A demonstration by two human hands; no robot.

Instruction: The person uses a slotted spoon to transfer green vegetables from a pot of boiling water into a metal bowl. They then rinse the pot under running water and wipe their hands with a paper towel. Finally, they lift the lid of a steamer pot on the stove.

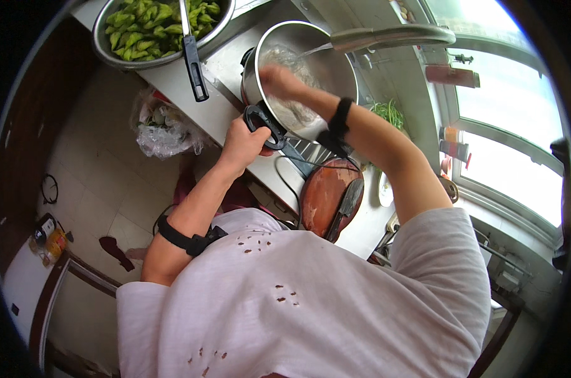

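Observation:
A large stainless steel pot (pixel 344 78) with black side handles is tilted over the sink. My left hand (pixel 248 141) grips its near handle (pixel 265 126), thumb on top. Inside the pot, near its left wall, is my right hand (pixel 283 84), blurred; whether it holds anything cannot be told. A stream of water runs from the faucet (pixel 391 38) into the pot, and the water there is churned up. Left of the pot stands a metal bowl (pixel 98 40) of green vegetable pieces (pixel 144 35). A utensil with a black handle (pixel 194 68) lies across its rim.
A worn wooden cutting board (pixel 316 193) carries a dark-bladed knife (pixel 350 201) beside a metal rack (pixel 309 149). A black cord (pixel 285 177) crosses the counter. Leafy greens (pixel 388 113) and a white dish (pixel 385 190) are near my right arm. A plastic bag (pixel 160 137) hangs by the counter's front edge.

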